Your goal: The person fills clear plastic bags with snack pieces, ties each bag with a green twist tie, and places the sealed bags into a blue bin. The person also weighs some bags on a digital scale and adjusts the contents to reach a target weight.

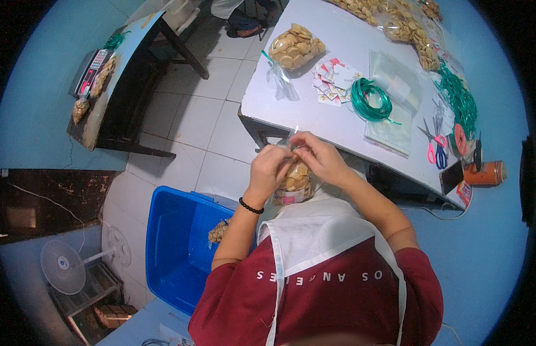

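Note:
A clear bag of round biscuits [292, 183] with a pale label hangs over my apron. My left hand [267, 170] and my right hand [320, 158] meet at its gathered neck, fingers pinched round it, with a bit of green showing between them. Just beyond, on the white table [265, 112], lie a tied bag of biscuits [295, 46], small printed cards [331, 81], a coil of green ribbon [372, 98] on flat clear bags [389, 141], and scissors [435, 144].
A blue bin [164, 242] with bagged biscuits stands lower left, near a white fan [63, 262]. A dark-legged side table [115, 115] holds a scale [92, 72]. More biscuit bags [400, 26], green strands [455, 92] and an orange cylinder [484, 173] are at right. Another person's foot [248, 32] shows at top.

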`<state>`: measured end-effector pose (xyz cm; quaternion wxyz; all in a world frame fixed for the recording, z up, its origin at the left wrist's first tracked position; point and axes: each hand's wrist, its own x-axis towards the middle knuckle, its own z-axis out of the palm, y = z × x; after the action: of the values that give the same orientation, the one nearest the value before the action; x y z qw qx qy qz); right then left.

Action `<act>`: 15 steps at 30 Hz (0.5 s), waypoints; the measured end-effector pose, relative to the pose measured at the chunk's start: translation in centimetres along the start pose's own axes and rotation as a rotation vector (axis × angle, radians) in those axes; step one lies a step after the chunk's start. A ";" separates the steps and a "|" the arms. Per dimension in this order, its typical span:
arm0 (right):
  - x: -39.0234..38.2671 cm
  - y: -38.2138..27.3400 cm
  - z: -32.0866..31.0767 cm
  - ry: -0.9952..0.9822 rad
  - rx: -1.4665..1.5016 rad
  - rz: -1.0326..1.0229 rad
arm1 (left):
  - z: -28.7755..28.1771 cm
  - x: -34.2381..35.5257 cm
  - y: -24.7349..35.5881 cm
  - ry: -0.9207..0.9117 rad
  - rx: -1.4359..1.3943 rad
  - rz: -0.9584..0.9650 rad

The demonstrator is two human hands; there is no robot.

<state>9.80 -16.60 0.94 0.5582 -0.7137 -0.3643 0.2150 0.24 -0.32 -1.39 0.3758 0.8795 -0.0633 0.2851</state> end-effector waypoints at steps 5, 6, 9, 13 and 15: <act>0.0 0.1 -0.4 -0.039 -0.209 -0.155 | -0.1 -0.7 0.2 -0.035 -0.333 -0.337; -0.1 0.1 -0.5 -0.047 -0.227 -0.178 | -0.3 -0.8 0.2 -0.074 -0.468 -0.515; -0.3 0.2 -0.8 -0.091 -0.203 -0.213 | -0.9 -0.4 -0.1 -0.124 -0.658 -0.616; -0.2 0.1 -0.6 -0.121 0.098 0.087 | -1.2 0.6 0.0 -0.033 0.039 0.033; 0.1 0.0 -0.4 -0.130 0.038 0.058 | -0.8 1.0 0.5 -0.015 0.181 0.131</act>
<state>10.16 -16.73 1.03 0.5403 -0.6977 -0.3750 0.2839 0.57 0.01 -0.07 0.2748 0.9060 -0.0972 0.3070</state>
